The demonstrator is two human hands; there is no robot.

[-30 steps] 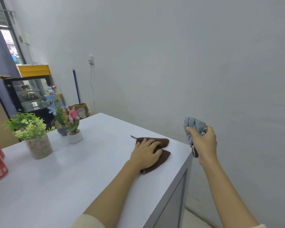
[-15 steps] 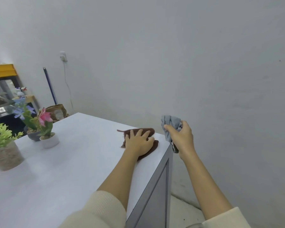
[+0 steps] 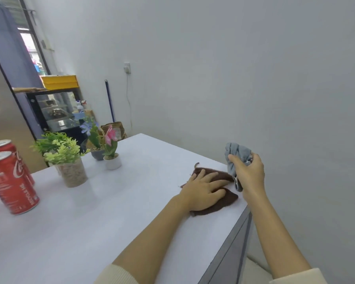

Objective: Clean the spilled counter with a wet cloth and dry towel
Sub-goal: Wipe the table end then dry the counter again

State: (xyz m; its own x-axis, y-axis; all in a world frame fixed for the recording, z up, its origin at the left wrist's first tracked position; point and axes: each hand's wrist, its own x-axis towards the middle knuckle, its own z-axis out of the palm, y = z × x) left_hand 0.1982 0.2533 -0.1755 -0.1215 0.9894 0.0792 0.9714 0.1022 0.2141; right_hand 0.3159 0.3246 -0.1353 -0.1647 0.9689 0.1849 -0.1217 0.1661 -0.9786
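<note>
Counter (image 3: 90,232): left hand (image 3: 203,191) flat; right hand (image 3: 249,173) fisted.

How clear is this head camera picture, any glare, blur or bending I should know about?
Head view: soft, even light with faint shadows under the left hand on the brown cloth; a pale sheen on the white counter, no harsh glare; the window is blown out; wide-angle bending curves the door frame and leans the cola cans; the right hand gripping the grey cloth looks slightly soft.
</note>
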